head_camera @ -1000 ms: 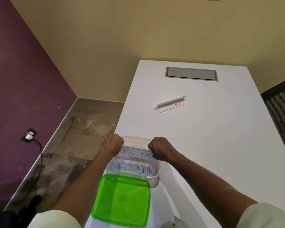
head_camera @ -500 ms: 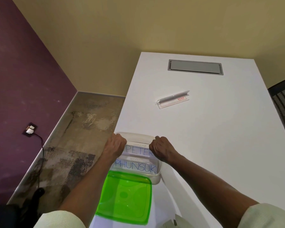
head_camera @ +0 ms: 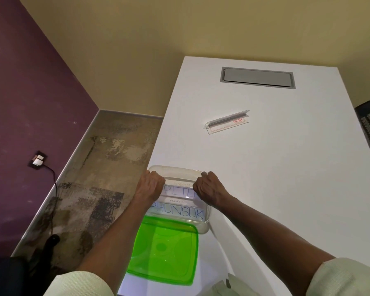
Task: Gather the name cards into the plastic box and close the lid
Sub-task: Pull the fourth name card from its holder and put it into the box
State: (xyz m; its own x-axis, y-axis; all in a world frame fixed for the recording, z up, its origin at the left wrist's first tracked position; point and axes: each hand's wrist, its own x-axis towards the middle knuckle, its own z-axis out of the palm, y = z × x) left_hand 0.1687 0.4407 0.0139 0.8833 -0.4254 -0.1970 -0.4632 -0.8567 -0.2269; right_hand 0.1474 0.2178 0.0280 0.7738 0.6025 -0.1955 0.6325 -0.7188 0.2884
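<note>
Both hands are down in the clear plastic box (head_camera: 205,226) at the near left edge of the white surface (head_camera: 286,167). Left hand (head_camera: 150,185) has its fingers curled around the left end of the name card reading PETER (head_camera: 178,191), and right hand (head_camera: 207,188) is curled the same way around the card's right end, so the card is held between them inside the box. Just in front of it, nearer the person, a second name card reading PHUNSUK (head_camera: 179,211) stands against the box's near wall. A green lid (head_camera: 165,251) lies off the box, flat and just beside its near side, overlapping the surface's edge. Farther out on the surface, well apart from the box, a clear card holder (head_camera: 228,121) with a small red label lies alone. Beyond it a grey hatch (head_camera: 257,77) is set into the surface. Pale sleeves cover both upper arms.
</note>
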